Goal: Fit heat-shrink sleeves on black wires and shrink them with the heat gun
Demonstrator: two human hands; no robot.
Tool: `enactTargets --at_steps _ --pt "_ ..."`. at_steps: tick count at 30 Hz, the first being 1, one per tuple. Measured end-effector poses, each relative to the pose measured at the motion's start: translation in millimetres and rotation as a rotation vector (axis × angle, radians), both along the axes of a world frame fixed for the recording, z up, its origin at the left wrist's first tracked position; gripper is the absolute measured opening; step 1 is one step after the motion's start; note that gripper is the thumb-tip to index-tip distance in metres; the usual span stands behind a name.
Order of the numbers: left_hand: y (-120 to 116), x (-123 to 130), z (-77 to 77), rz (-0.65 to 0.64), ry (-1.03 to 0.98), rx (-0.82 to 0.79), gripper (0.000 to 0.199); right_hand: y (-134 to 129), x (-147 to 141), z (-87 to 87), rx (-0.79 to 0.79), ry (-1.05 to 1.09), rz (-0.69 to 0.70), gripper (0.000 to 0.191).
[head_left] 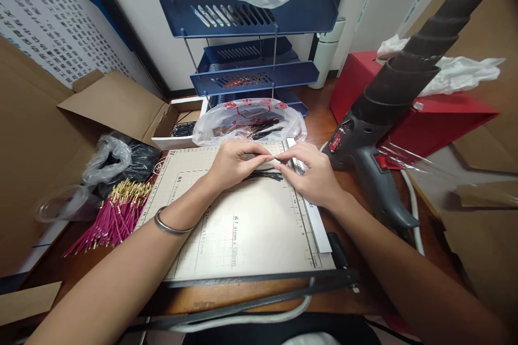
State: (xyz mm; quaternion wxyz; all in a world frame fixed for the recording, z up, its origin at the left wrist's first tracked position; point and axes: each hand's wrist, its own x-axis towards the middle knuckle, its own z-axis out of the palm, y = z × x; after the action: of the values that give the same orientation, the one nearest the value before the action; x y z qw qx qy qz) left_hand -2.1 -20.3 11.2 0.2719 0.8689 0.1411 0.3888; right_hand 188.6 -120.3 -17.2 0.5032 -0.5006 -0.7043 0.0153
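Observation:
Over the upper part of a cream cutting board (259, 226), both hands meet with their fingertips nearly touching. My left hand (243, 160) pinches a thin dark piece between thumb and forefinger. Opposite it, my right hand (305, 170) pinches the same small dark piece, whose shape is mostly hidden by the fingers. Just below the fingertips, a small bundle of thin black strips (265, 174) lies on the board, its left end partly behind my left hand.
Behind the board stand a plastic bag (251, 113) of dark strips and a blue rack (254, 21). Magenta wires with gold ends (117, 215) lie left, near an open cardboard box (117, 105). A heat gun (376, 118) and red box (453, 108) are right.

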Motion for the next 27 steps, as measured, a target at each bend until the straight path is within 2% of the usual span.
enactTargets --at_steps 8,13,20,27 --pt "-3.8 3.9 -1.9 0.033 0.006 -0.021 0.010 -0.2 -1.4 0.0 0.009 0.031 -0.023 0.008" --pt "-0.9 2.9 -1.2 0.022 0.020 0.038 0.015 -2.7 -3.0 2.1 -0.010 0.023 -0.043 0.009" --pt "3.2 -1.5 0.6 0.018 0.050 0.117 0.012 -3.7 -3.6 2.2 0.010 0.057 -0.062 0.007" --pt "4.0 -1.3 -1.1 0.019 0.056 0.125 0.015 -3.7 -2.0 1.5 -0.026 0.046 -0.075 0.006"
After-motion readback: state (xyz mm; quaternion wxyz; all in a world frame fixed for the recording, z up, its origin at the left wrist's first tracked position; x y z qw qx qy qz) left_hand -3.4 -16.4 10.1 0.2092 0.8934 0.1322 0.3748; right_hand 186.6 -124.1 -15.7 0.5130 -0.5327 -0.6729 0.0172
